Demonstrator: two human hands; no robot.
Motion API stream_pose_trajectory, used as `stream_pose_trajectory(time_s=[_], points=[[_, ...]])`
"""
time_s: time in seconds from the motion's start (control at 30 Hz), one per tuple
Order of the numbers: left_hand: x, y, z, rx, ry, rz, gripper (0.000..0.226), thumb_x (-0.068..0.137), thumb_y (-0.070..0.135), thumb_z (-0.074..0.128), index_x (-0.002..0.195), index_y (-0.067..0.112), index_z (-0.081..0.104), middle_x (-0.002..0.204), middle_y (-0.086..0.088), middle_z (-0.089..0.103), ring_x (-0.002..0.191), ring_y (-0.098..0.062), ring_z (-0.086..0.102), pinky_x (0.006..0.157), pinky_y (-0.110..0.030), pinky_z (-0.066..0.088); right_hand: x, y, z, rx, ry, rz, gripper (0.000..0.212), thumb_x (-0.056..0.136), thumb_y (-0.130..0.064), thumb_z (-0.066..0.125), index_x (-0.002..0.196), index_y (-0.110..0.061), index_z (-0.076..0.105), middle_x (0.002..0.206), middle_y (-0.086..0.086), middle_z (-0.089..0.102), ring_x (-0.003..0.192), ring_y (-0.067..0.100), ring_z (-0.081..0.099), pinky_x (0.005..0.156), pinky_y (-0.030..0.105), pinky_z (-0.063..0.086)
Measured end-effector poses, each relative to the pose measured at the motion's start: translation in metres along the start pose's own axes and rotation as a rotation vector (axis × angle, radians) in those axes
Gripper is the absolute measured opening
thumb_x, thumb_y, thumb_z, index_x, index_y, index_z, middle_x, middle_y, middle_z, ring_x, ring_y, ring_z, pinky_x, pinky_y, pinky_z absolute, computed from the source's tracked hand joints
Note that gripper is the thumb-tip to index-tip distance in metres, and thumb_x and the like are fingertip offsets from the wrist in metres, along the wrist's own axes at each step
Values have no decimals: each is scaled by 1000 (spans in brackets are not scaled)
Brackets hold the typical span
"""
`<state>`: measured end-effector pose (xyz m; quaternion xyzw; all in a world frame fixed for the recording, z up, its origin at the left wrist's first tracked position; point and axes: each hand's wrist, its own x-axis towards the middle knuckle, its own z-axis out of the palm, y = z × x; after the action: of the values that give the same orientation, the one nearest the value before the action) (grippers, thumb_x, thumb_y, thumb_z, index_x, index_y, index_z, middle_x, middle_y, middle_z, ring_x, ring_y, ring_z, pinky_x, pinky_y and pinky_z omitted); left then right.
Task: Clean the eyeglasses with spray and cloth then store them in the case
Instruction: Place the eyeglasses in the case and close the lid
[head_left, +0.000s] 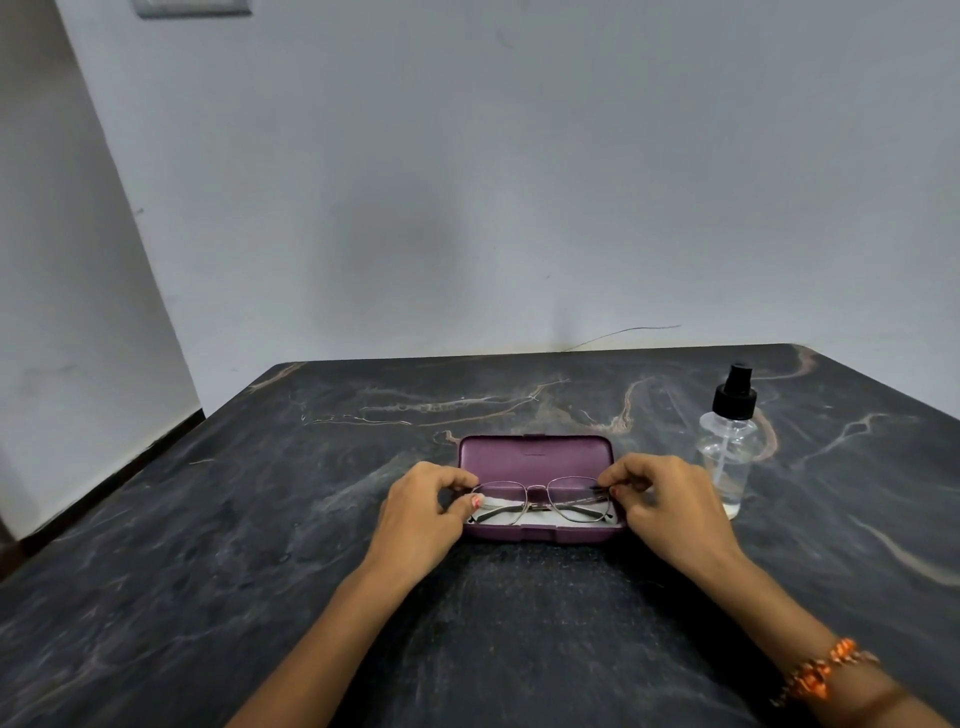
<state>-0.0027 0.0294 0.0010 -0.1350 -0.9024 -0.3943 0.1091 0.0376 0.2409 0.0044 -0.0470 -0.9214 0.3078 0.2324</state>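
Head view of a dark, veined stone tabletop (260, 519) set against a pale wall. At its centre lies an open plum-coloured hard-shell eyeglass case (535, 453), lid raised toward the wall, with a white cloth (498, 503) lining its tray. A pair of thin metal-framed eyeglasses (540, 500), temples folded, sits at or just above the tray, lenses facing the wearer. The left hand (423, 512) pinches the left end of the frame between thumb and fingers; the right hand (670, 506) pinches the right end likewise, so each grip is closed on the eyeglasses at the hinge. A clear plastic spray bottle with a black pump top (727, 447) stands upright just beside the case on the right, near the right hand but apart from it. An orange beaded bracelet (818, 673) circles the right wrist. Whether the eyeglasses are going into the case or coming out cannot be told; nor can any spray be seen on the lenses. In either case the step is best done by holding only the frame ends, keeping fingertips off the lenses, moving both hands level and together so that the frame does not twist, and keeping the folded temples clear of the tray wall. The cloth should lie flat beneath the lenses.
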Motion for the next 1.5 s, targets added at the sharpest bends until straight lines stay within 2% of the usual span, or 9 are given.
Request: stream_pose_trajectory(time_s=[0.2,0.43,0.6,0.8,1.0,1.17,1.27,1.37,1.5], points=[[0,-1,0,8,-9,18,20,82,21,63,102,18,65,105,0,60,92,-34,58,80,-32,47,-1,-1,0,1,2,-13,24,79,-1,59,81,-19,73,67,-11,63,66,12,61,61,26,46],[1,-2,-1,-16,20,34,17,83,20,62,99,18,66,102,1,60,89,-35,58,72,-28,43,-2,-1,4,123,83,10,15,81,-10,63,95,-15,68,84,-5,67,81,10,61,68,19,42],[4,-7,0,-34,44,61,16,83,21,62,98,19,66,99,3,59,57,-6,45,62,-18,38,-2,1,8,288,52,85,47,82,-26,65,125,-16,50,127,3,54,103,11,50,83,24,39],[6,-9,2,-52,27,41,20,80,18,66,100,18,65,102,2,57,61,-5,52,59,-9,38,7,7,8,645,-154,255,74,76,-34,68,139,-25,30,146,3,36,115,13,46,93,26,36],[5,-8,2,-83,7,25,28,79,14,67,106,17,61,110,0,55,75,-21,61,74,-24,47,9,12,10,758,-302,145,111,48,-38,77,143,-22,22,145,3,37,125,15,43,100,28,38],[3,-7,0,-89,-10,36,38,80,13,66,116,18,55,112,3,45,78,-21,63,78,-26,48,8,15,10,704,-385,44,127,33,-31,85,141,-29,19,138,5,43,113,12,54,85,17,50],[3,-7,-1,-111,-14,34,47,80,14,66,123,21,47,114,7,40,78,-19,64,76,-24,47,7,17,8,605,-396,8,134,27,-40,88,141,-32,17,143,3,35,124,19,46,104,37,41],[3,-8,-1,-108,-19,34,57,81,16,65,131,21,37,115,8,38,79,-19,64,75,-22,43,7,16,5,559,-408,-29,133,26,-41,88,139,-33,18,142,2,34,125,19,44,108,38,37],[3,-8,-1,-126,-17,37,65,80,19,65,135,22,30,121,7,37,78,-17,62,75,-22,43,7,16,4,570,-406,-72,108,35,-27,91,120,-46,27,128,-3,46,110,10,56,86,14,49]])
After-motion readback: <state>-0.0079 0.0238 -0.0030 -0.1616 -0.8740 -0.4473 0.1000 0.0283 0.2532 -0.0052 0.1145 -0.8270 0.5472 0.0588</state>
